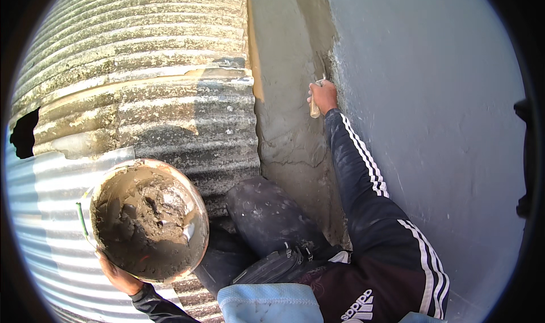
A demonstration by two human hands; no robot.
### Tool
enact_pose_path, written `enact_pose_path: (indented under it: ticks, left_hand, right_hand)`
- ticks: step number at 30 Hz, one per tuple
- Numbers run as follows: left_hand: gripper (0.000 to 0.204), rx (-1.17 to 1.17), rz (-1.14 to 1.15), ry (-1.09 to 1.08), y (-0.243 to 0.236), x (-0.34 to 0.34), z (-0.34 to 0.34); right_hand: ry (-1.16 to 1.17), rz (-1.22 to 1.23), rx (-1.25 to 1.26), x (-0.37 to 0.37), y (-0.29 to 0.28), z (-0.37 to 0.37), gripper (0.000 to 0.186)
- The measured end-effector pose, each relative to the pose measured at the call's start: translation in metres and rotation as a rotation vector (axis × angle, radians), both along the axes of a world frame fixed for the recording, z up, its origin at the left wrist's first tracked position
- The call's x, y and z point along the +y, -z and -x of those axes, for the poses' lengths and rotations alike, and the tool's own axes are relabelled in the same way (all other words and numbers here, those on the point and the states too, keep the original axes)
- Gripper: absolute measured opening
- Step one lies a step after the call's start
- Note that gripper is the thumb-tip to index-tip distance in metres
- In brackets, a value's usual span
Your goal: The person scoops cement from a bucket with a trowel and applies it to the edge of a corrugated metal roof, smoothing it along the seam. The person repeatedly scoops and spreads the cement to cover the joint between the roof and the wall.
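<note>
My right hand (325, 97) is closed round the wooden handle of a trowel (314, 108), out ahead of me by the wall. Most of the trowel's blade is hidden or too small to make out. Under it runs a strip of wet grey mortar (286, 96), smoothed farther off and ending in a ragged edge nearer my knee. At lower left, my left hand (120, 276) grips the outer side of a bucket (200, 209). The bucket is tilted so that its mouth shows, with lumpy mortar (156, 206) inside. A green grip (82, 219) sits on its handle.
A smooth blue-grey wall (431, 96) rises along the right. Weathered corrugated roof sheets (153, 101) cover the left, with a dark hole (24, 133) at the far left. My bent knee (267, 209) rests beside the mortar strip, between bucket and wall.
</note>
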State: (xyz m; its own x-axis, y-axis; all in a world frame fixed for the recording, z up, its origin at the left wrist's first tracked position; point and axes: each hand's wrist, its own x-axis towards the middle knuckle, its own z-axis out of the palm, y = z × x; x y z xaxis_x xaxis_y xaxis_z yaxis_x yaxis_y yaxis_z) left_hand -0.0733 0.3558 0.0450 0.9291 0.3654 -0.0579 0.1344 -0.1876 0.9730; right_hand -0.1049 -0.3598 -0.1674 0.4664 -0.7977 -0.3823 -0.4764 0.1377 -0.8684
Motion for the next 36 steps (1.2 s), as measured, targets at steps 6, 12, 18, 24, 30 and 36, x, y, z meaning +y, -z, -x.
enact_pose_path:
  ticks: [6,12,18,24,30,36]
  left_hand:
    - [0.048,-0.037,-0.011,-0.009,0.003,0.003,0.000]
    - [0.051,-0.026,-0.237,0.007,0.003,0.002,0.001]
    - [0.050,-0.001,0.071,-0.043,-0.001,0.001,-0.001]
    - [0.049,-0.024,-0.130,0.005,0.004,0.006,0.000]
    - [0.047,-0.030,-0.054,0.002,0.002,0.004,0.000]
    - [0.046,-0.045,-0.169,0.062,0.005,0.006,0.002]
  right_hand:
    - [0.093,-0.140,-0.105,-0.023,-0.006,-0.010,0.015]
    - [0.058,-0.013,-0.132,0.000,0.008,0.006,0.016]
    - [-0.020,-0.101,0.134,-0.007,0.046,-0.001,0.023]
    - [0.054,-0.062,0.029,-0.025,0.034,-0.013,0.021]
    - [0.075,-0.146,-0.146,-0.027,-0.001,0.008,0.020]
    - [0.134,-0.119,-0.189,0.040,0.005,0.074,0.015]
